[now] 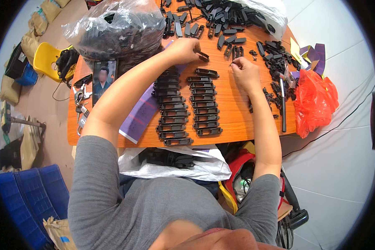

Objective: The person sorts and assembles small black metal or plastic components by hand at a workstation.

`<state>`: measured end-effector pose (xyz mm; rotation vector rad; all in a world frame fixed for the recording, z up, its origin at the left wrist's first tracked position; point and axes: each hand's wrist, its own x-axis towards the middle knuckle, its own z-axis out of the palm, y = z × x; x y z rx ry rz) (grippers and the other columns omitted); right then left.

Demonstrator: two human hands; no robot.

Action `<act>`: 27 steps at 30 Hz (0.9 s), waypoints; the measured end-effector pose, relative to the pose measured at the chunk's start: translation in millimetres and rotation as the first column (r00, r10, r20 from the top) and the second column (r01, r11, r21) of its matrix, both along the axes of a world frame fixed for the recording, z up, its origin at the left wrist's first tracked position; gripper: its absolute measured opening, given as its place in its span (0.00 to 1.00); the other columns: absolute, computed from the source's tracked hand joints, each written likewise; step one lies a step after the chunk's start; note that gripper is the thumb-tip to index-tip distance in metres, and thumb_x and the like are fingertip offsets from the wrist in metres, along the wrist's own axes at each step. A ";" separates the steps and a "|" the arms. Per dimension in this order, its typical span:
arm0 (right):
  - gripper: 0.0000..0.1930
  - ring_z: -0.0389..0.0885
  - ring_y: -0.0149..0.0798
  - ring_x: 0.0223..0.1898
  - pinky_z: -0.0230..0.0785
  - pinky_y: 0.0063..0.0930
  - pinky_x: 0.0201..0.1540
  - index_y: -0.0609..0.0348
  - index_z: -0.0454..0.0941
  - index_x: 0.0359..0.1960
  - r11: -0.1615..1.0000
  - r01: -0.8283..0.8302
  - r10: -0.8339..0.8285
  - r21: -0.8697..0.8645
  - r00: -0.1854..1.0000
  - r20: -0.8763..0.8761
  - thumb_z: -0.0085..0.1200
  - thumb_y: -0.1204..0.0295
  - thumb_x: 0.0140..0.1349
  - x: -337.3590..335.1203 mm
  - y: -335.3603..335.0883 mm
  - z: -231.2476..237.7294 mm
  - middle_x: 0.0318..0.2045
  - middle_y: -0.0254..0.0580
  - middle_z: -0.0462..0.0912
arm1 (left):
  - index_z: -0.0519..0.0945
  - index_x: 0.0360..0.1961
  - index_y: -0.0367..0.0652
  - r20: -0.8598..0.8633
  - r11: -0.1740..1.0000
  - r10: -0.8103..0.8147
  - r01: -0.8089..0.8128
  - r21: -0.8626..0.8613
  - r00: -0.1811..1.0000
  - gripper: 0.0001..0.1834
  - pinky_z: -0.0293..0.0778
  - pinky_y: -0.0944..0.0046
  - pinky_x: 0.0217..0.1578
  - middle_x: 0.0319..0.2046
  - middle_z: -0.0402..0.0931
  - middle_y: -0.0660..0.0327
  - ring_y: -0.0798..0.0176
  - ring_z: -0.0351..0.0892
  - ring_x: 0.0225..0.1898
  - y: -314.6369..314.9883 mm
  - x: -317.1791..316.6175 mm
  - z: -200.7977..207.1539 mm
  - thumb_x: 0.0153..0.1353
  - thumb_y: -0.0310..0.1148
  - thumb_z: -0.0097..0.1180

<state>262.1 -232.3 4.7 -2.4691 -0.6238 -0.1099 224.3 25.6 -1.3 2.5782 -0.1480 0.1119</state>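
My left hand (184, 51) is closed on one end of a black plastic frame (203, 56), an oblong part held just beyond the far end of a neat row. That right row of black frames (205, 104) lies beside a longer left row (173, 113), all set crosswise one behind another. The farthest frame (206, 73) of the right row lies slightly askew. To the right, my right hand (245, 74) is pinched, with a tiny dark bit at the fingertips that I cannot make out. Just past it some upright black frames (237, 51) lie on the wooden table (233, 121).
Loose black parts (225, 18) are heaped at the far side, smaller ones (275, 56) at right near a black rod (283, 108) and red plastic bag (314, 100). A clear bag (116, 31), phone (104, 79) and keys (81, 108) sit left. A white bag (212, 164) lies across my lap.
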 end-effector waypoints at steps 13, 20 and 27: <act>0.08 0.80 0.49 0.43 0.73 0.43 0.45 0.62 0.75 0.40 0.938 0.005 0.027 -0.348 0.996 0.086 0.55 0.74 0.60 -14.5 13.1 -7.9 0.37 0.47 0.82 | 0.84 0.41 0.40 -0.024 0.981 -0.183 0.184 0.061 0.983 0.18 0.76 0.58 0.43 0.36 0.83 0.53 0.51 0.82 0.40 1.8 -2.0 -17.3 0.47 0.34 0.67; 0.05 0.84 0.43 0.37 0.75 0.32 0.40 0.61 0.82 0.34 0.952 -0.305 0.297 0.019 0.939 0.171 0.60 0.76 0.56 -1.0 42.8 -17.4 0.33 0.45 0.84 | 0.84 0.41 0.40 -0.062 0.983 -0.171 0.175 0.052 0.983 0.18 0.76 0.58 0.42 0.35 0.83 0.53 0.53 0.83 0.39 -2.1 -3.2 -12.2 0.47 0.33 0.67; 0.06 0.82 0.46 0.39 0.74 0.34 0.43 0.60 0.81 0.34 0.902 -0.418 0.432 -0.110 0.873 0.225 0.60 0.79 0.53 1.6 55.7 -12.2 0.33 0.43 0.83 | 0.85 0.39 0.38 -0.040 0.984 -0.171 0.172 0.039 0.985 0.16 0.77 0.59 0.42 0.34 0.84 0.52 0.54 0.84 0.37 1.1 -4.5 -13.7 0.46 0.32 0.66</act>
